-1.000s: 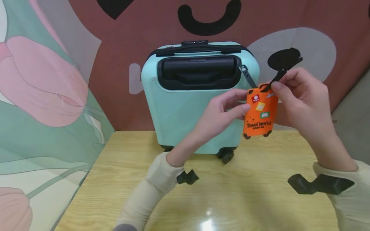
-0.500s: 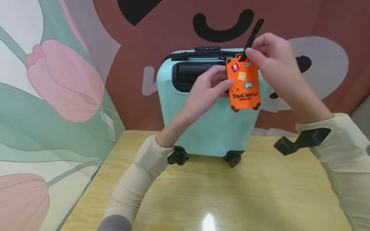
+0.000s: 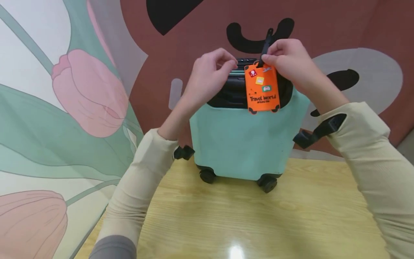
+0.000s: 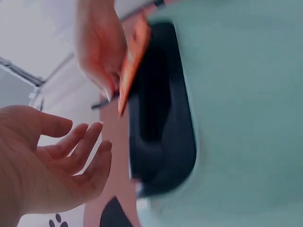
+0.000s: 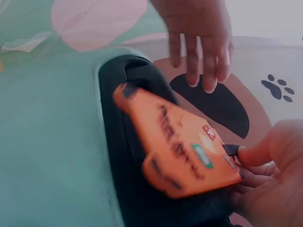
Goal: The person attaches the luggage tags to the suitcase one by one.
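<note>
**Q:** What is nearest you on the wooden table (image 3: pixel 258 223)?

**A:** Bare grain at the near edge, then the mint-green carry-on suitcase (image 3: pixel 245 144), upright on its black wheels toward the far edge, in front of a wall painted with tulips.

**Q:** And your hands?

**A:** Both are raised at the top of the case. My right hand (image 3: pixel 288 59) pinches the black strap (image 3: pixel 267 43) of the orange "Travel World" luggage tag (image 3: pixel 262 88) between thumb and fingertips. The tag hangs in front of the suitcase's black recessed handle well (image 3: pixel 231 95), close to it; I cannot tell whether it touches. My left hand (image 3: pixel 210 70) hovers just left of the tag with the fingers loosely curled. The head view leaves it unclear whether they hold anything. The left wrist view shows them relaxed, slightly apart and empty.

**Q:** Which step would you say this is?

**A:** As I judge it, I am bringing the tag up to the black carry handle (image 3: pixel 240 63) on top of the case. The strap is not yet looped round anything.

**Q:** What does the next move call for?

**A:** Probably steadying or lifting that handle with my left fingers, then threading the strap's free end beneath it and back through itself without dropping the tag.
</note>
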